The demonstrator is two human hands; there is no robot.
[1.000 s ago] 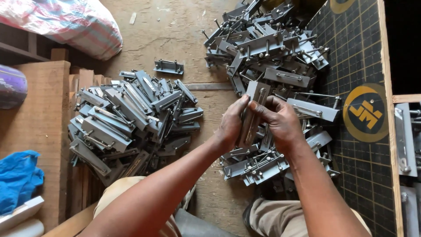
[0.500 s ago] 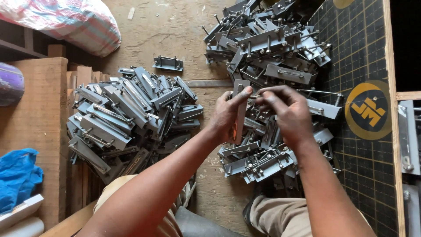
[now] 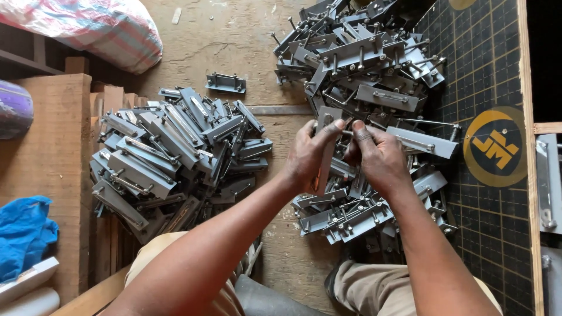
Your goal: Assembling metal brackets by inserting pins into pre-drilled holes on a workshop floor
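Metal bracket [image 3: 324,153], held upright at frame centre above the right-hand pile [image 3: 363,88], looks rigid and sharp-edged: your left hand [image 3: 309,153] clamps its long edges, your right hand [image 3: 377,155] pinches the top end.

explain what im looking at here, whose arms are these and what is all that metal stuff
The picture comes from a camera worn on a person's head, looking down, so the two bare arms are that person's own. The left hand and the right hand together hold one grey metal bracket upright between them. On the wooden floor lie two heaps of similar grey brackets with small bolts: the left pile beside the left arm, and the right pile under and beyond the hands. One single bracket lies apart. A dark gridded mat is at the right, a blue cloth at the left.
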